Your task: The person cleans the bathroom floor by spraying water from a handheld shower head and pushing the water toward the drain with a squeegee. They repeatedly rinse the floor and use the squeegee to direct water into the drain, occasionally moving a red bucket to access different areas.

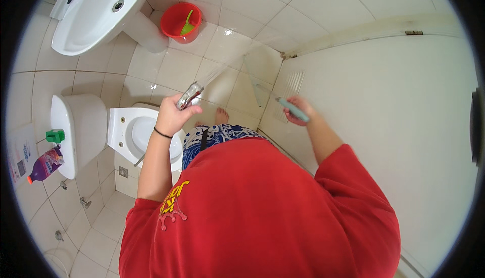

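My left hand (173,114) is closed around a shiny metal handheld sprayer (191,95), in front of the toilet (120,126). Thin streams of water (222,68) shoot from it toward the far right, over the tiled floor. My right hand (301,111) grips the grey-green handle of a squeegee (294,110) near the white door. Its thin shaft points left to a narrow, slanted blade (252,82) that looks partly see-through. Whether the blade touches the floor I cannot tell.
A red bucket (172,19) with a green dipper (188,23) stands beside the white sink (96,17). On the toilet tank (63,106) are a green block-shaped item (55,136) and a purple bottle (47,165). The white door (384,126) fills the right side.
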Demonstrator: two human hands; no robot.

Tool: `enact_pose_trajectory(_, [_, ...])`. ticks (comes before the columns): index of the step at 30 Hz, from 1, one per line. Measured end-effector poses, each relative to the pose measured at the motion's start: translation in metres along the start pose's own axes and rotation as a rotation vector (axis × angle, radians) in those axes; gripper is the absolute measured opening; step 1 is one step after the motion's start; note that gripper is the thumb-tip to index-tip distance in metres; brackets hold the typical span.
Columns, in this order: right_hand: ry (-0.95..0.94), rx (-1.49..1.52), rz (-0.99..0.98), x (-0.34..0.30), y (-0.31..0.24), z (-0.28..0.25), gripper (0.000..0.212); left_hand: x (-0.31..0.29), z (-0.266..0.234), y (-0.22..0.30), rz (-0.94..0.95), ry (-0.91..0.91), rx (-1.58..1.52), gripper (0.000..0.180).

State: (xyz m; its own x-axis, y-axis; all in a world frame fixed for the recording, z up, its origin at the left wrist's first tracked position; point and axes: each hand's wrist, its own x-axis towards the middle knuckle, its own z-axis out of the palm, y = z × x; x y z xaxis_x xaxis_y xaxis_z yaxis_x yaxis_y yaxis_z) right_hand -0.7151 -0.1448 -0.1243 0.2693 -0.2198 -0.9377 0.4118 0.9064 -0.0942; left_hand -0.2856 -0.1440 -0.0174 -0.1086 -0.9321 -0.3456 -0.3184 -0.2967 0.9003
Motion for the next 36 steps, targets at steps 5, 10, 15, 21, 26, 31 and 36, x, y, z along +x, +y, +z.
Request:
enact_pose_trajectory(5, [0.057,0.128,-0.278,0.098,0.044,-0.02,0.023,0.004,-0.002,-0.007,-0.066,0.023,0.03,0.04])
enact_pose_trajectory(10, [0.112,0.372,-0.355,0.143,0.029,-0.015,0.021,0.032,0.008,-0.013,-0.104,-0.035,0.0,0.041])
enact_pose_trajectory(15, [0.361,0.466,-0.401,0.215,-0.032,-0.012,0.018,0.057,0.014,-0.018,-0.156,-0.187,0.054,0.043])
enact_pose_trajectory(21, [0.487,0.05,-0.136,0.303,0.0,0.0,0.01,0.086,0.027,-0.02,-0.27,-0.356,0.108,0.038])
enact_pose_trajectory(26, [0.387,-0.014,-0.105,0.269,0.043,-0.001,0.007,0.107,0.05,-0.023,-0.336,-0.449,0.107,0.046])
enact_pose_trajectory(31, [0.453,-0.135,-0.016,0.259,-0.001,-0.006,0.009,0.117,0.061,-0.024,-0.311,-0.349,0.156,0.049])
enact_pose_trajectory(36, [0.33,-0.228,0.068,0.266,0.014,0.049,0.013,0.122,0.067,-0.031,-0.318,-0.24,0.221,0.051])
